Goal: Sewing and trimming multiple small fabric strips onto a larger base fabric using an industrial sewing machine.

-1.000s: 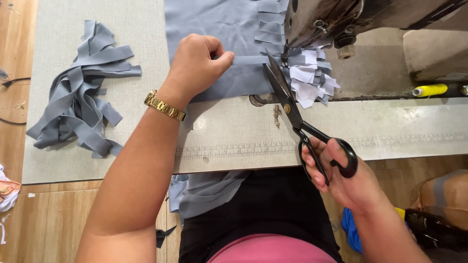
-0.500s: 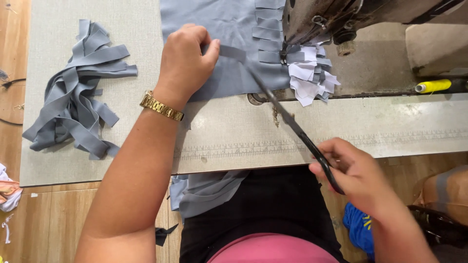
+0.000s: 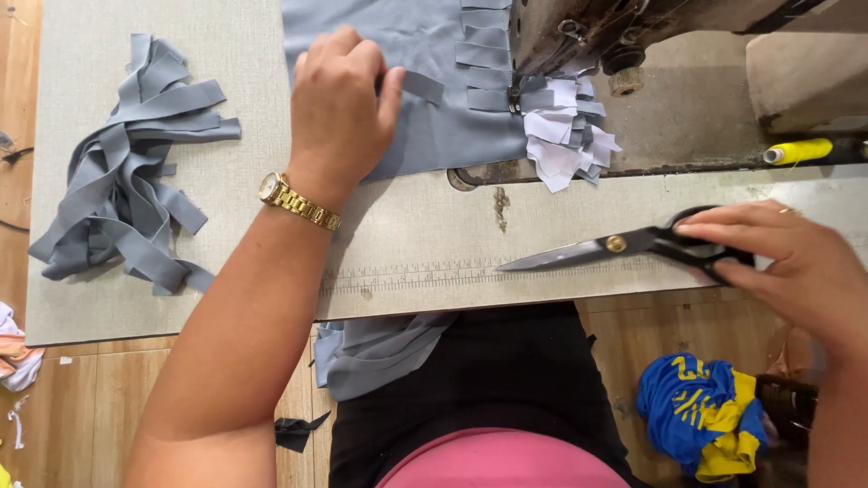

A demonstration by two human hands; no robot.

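Note:
My left hand (image 3: 339, 104), with a gold watch on the wrist, pinches a short grey fabric strip (image 3: 420, 87) lifted off the big grey cloth (image 3: 434, 136) on the sewing table (image 3: 407, 244). More cut strips hang along the cloth's right edge beside the sewing machine (image 3: 597, 32). My right hand (image 3: 796, 262) rests on the black handles of the scissors (image 3: 615, 248), which lie flat on the table with blades closed, pointing left.
A heap of grey strips (image 3: 127, 199) lies at the table's left. Pale fabric scraps (image 3: 565, 149) sit under the machine head. A yellow thread spool (image 3: 800, 151) lies at right. Blue and yellow cloth (image 3: 705, 411) is on the wooden floor.
The scissors left the cloth, swung down to the right and now lie flat on the table. My left hand lifted a cut strip from the cloth.

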